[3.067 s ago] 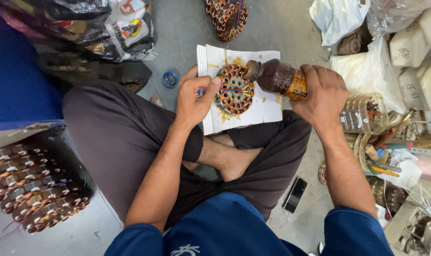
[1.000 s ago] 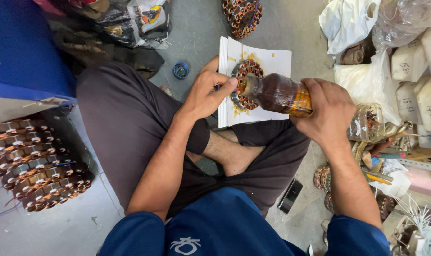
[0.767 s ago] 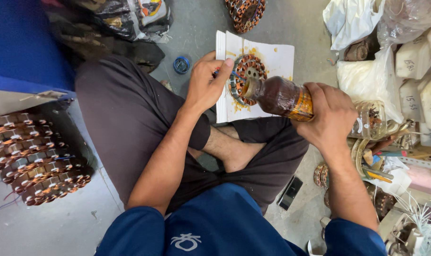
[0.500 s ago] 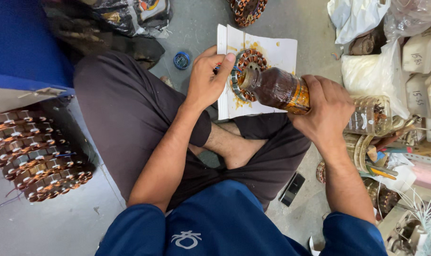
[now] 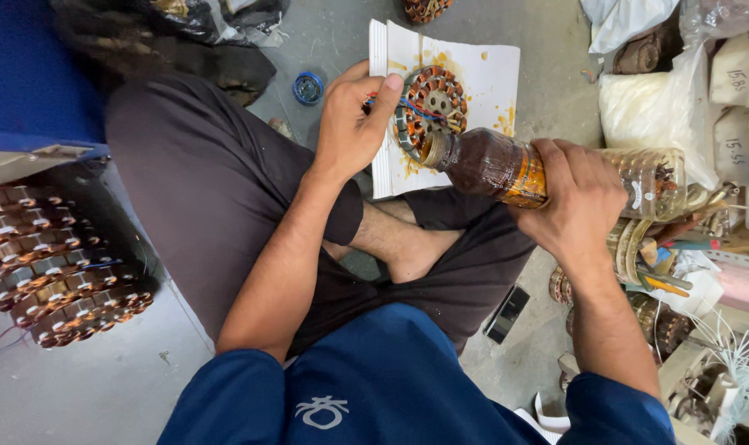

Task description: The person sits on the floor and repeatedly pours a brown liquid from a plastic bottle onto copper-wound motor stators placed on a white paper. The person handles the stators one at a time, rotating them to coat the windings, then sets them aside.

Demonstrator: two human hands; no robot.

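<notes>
Both our hands were busy over the paper [image 5: 490, 78] spread on the floor in front of our crossed legs. Our left hand [image 5: 354, 124] gripped the near rim of the stator [image 5: 430, 111], thumb pressed on top at its edge and fingers curled beside and under it, so the ring of copper-wound teeth sat tilted up toward us rather than flat. Our right hand [image 5: 576, 198] was wrapped firmly round the middle of the bottle [image 5: 506, 165], a clear plastic one holding dark brown liquid, tipped nearly level with its mouth just touching the stator's lower rim. We could not tell whether liquid was running out at that moment. Yellow-brown stains marked the paper around and below the stator. Red and blue wires [image 5: 411, 107] ran across the stator's face close to our thumb. A small blue cap [image 5: 308, 87] lay on the grey floor to the left of the paper, near our left knee. At our far left a stack of more wound stators [image 5: 57, 272] lay in rows. To our right sat white bags [image 5: 650, 107] and a clutter of tools and parts [image 5: 662, 264], well apart from the paper. A dark phone [image 5: 507, 313] lay on the floor beside our right leg.
</notes>
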